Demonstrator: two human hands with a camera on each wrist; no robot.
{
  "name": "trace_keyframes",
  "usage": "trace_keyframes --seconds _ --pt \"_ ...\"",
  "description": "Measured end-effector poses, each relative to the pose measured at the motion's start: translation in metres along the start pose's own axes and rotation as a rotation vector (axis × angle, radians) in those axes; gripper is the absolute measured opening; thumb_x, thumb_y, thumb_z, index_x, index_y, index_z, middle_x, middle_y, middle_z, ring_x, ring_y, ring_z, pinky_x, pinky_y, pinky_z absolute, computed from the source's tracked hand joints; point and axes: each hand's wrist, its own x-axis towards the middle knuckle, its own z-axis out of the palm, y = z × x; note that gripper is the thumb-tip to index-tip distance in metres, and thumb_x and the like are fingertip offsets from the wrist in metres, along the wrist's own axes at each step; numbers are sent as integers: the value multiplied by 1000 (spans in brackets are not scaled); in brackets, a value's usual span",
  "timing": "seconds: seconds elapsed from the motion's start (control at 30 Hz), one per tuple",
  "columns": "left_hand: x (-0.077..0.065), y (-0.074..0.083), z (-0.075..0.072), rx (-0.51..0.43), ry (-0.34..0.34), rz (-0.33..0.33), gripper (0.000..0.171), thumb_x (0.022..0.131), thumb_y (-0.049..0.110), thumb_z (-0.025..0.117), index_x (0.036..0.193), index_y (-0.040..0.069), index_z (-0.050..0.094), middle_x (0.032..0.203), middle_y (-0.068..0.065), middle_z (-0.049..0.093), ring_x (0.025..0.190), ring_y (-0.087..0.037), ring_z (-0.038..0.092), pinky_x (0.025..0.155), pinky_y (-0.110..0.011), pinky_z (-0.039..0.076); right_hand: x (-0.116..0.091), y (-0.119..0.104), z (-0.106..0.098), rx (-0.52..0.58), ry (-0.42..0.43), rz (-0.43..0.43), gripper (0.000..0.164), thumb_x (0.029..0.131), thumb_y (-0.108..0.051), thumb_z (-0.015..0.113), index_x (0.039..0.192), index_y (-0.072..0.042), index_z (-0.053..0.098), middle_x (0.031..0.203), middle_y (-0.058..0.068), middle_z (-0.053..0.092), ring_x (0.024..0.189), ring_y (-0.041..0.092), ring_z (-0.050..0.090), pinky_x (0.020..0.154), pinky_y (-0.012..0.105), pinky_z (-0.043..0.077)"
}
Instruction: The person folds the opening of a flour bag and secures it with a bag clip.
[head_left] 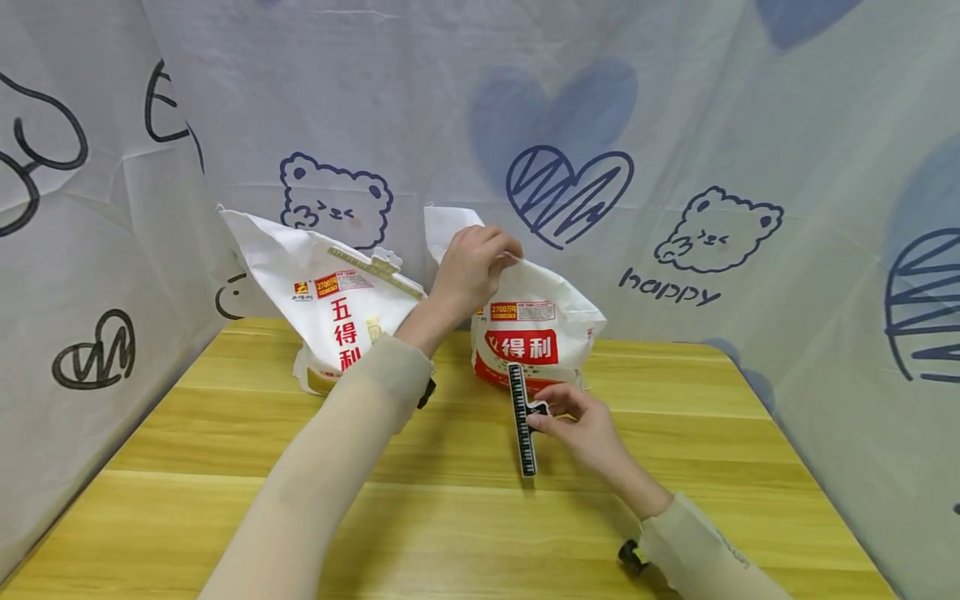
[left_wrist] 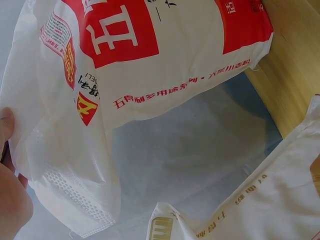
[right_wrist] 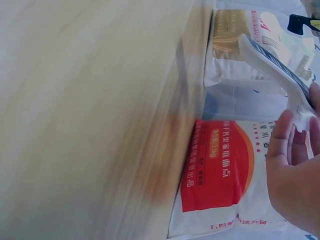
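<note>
My left hand (head_left: 476, 258) pinches the folded top edge of a white flour bag (head_left: 558, 292) with red printing, which stands at the back of the table. In the left wrist view, the fingers lie at the upper part of this bag (left_wrist: 140, 85). With thumb and fingers, my right hand (head_left: 588, 429) holds a long bag clip (head_left: 522, 425) by its handle. The clip has a black-and-white piano-key pattern and is held upright in front of the red-printed bag. In the right wrist view, the clip's white side (right_wrist: 272, 67) shows, apart from the bags.
To the left stands a second white flour bag (head_left: 273, 267), its slanted top held by a gold clip (head_left: 356, 260). Both bags are on a wooden table (head_left: 450, 517), close to a patterned cloth backdrop (head_left: 442, 100). Cloth also hangs along both sides.
</note>
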Motion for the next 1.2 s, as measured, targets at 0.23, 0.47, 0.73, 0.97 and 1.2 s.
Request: trace_keyframes --seconds 0.23,0.47,0.73,0.97,1.2 --pt "-1 -2 1 -1 14 11 5 97 6 71 101 8 74 99 -5 72 99 -26 64 104 -38 47 2 -5 -3 56 105 -14 32 90 -5 81 118 1 67 103 10 69 93 15 66 82 27 61" --pt "-1 -2 1 -5 20 12 6 97 6 71 102 8 74 100 -5 72 99 -25 65 105 -38 47 5 -16 -11 69 217 -22 34 89 -6 82 119 3 67 105 4 69 93 13 65 84 23 59" --pt "-2 -4 1 -4 22 7 5 97 6 72 101 8 74 100 -5 72 99 -26 65 105 -38 47 12 -26 -23 79 312 -26 36 90 -4 81 121 3 66 103 -9 67 93 10 64 85 20 59" --pt "-1 -4 2 -13 40 29 6 96 4 72 101 8 74 98 -5 72 97 -26 65 102 -38 48 17 -34 -38 39 347 -50 37 90 -10 82 122 -1 66 101 -9 68 94 10 64 80 17 57" --pt "-1 -3 2 -14 40 35 6 97 3 72 100 7 74 98 -6 72 96 -26 65 101 -39 49 25 -40 -56 5 354 -112 37 92 -12 81 122 1 64 102 -8 69 94 12 65 78 16 56"
